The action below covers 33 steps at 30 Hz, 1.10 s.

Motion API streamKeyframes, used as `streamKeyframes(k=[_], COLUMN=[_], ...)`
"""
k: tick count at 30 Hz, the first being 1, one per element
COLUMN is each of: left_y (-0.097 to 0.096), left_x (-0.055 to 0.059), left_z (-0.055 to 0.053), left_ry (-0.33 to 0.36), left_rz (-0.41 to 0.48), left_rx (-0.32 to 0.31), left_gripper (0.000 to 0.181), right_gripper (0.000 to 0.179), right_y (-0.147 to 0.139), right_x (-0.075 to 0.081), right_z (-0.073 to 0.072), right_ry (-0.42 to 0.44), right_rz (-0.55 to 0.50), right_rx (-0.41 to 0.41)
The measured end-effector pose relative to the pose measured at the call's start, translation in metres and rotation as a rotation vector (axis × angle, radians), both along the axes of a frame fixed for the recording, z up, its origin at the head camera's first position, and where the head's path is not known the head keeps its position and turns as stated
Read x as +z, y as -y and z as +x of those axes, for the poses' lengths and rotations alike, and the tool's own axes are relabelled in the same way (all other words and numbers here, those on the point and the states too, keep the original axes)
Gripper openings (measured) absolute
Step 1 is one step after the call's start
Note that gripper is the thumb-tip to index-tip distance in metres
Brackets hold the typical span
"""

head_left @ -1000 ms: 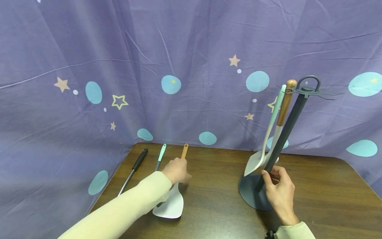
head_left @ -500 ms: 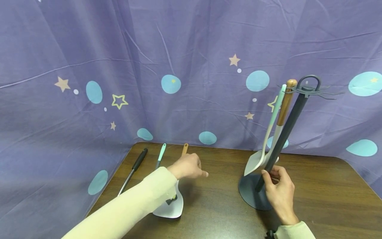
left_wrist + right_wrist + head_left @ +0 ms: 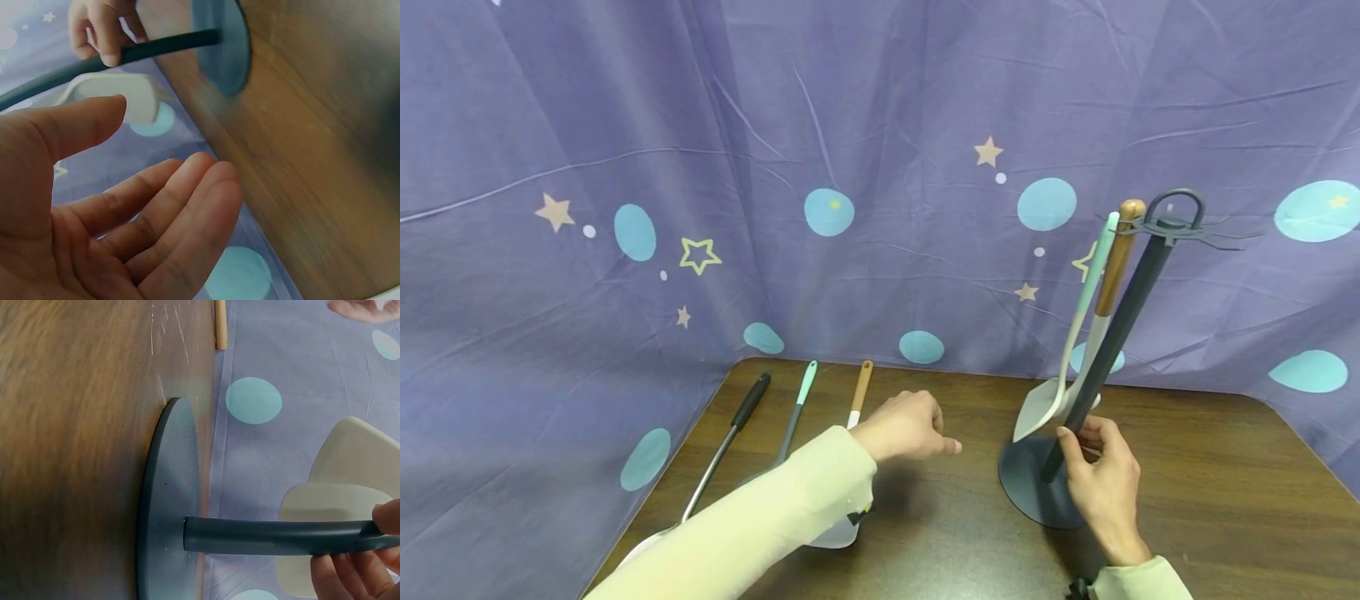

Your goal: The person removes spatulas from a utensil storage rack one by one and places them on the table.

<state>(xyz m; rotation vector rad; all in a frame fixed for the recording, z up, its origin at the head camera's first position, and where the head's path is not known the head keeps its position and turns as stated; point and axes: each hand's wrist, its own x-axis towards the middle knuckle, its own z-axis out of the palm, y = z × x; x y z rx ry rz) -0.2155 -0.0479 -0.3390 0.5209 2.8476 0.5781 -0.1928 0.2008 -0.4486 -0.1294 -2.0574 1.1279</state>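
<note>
My right hand [image 3: 1102,483] grips the lower pole of a dark grey utensil stand [image 3: 1112,350], thumb on one side and fingers on the other. The stand's round base [image 3: 172,506] is on the table. A mint-handled turner [image 3: 1086,292] and a wooden-handled utensil with a pale head [image 3: 1112,279] hang from its hooked ring. My left hand [image 3: 906,425] is over the table with nothing in it; the left wrist view shows its fingers [image 3: 181,219] loosely bent and thumb apart. Beside it lies a white turner with a wooden handle [image 3: 862,385], partly hidden by my sleeve.
Left of that turner lie a mint-handled utensil with a grey shaft [image 3: 807,383] and a black-handled one with a metal shaft [image 3: 748,404], their lower ends covered by my left arm. A purple curtain [image 3: 880,125] hangs behind the wooden table [image 3: 1225,492].
My left hand has moved right, away from the wooden-handled turner, which stays on the table. The right hand and the stand have not moved.
</note>
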Motion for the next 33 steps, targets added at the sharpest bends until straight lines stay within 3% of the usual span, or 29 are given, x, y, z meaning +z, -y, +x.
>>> streamKeyframes(k=[6,15,26,33], left_y=[-0.016,-0.033,-0.056,-0.068], left_x=[0.008,0.012,0.013,0.014], left_z=[0.003,0.000,-0.003,-0.004], left_ry=[-0.001,0.035,-0.043,-0.106], left_rz=[0.029,0.042,0.277,0.350], left_rx=[-0.048,-0.163,-0.266,-0.281], left_gripper=[0.030,0.038,0.020,0.027], right_gripper=[0.019,0.019,0.019,0.020], right_y=[0.000,0.000,0.000,0.000], right_x=[0.000,-0.001,0.001,0.000], right_z=[0.000,0.000,0.001,0.001], right_ry=[-0.002,-0.003,0.025,0.013], right_rz=[-0.003,-0.002,0.008,0.009], right_rx=[0.004,0.010,0.009,0.010])
